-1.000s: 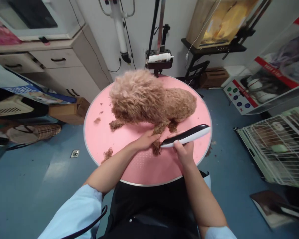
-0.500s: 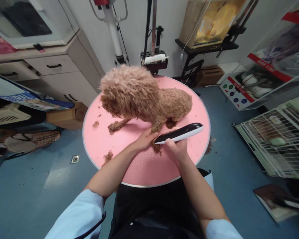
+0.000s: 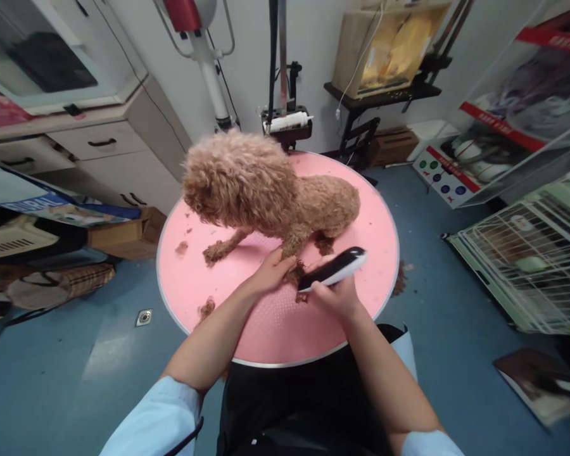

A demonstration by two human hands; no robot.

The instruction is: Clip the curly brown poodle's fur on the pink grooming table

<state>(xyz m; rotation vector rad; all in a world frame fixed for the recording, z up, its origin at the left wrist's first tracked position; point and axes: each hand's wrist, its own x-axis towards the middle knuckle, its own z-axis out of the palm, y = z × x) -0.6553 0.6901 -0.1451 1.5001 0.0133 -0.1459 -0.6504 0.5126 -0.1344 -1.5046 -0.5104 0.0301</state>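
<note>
A curly brown dog point(image 3: 247, 180) sits on a round pink table point(image 3: 285, 329), its head turned to the left. My left hand point(image 3: 273, 271) is closed around the dog's near front leg, close to the paw. In my right hand point(image 3: 336, 294) is a black and white hair clipper point(image 3: 335, 269), its head end against the fur of that paw. Loose fur lies just under the clipper's tip. The clipper hides part of my right fingers. Tufts of cut fur point(image 3: 206, 308) are scattered at the table's left side.
Behind the table, a black holder carries a white tube point(image 3: 289, 122). Drawers point(image 3: 99, 142) and a cardboard box point(image 3: 128, 234) are on the left. A wire cage point(image 3: 527, 259) and a dustpan point(image 3: 532, 380) are on the right. Fur also lies on the floor.
The clipper has shifted down and left along the paw, its rear end now lower and nearer. My left hand still holds the leg. The whole view has shifted slightly.
</note>
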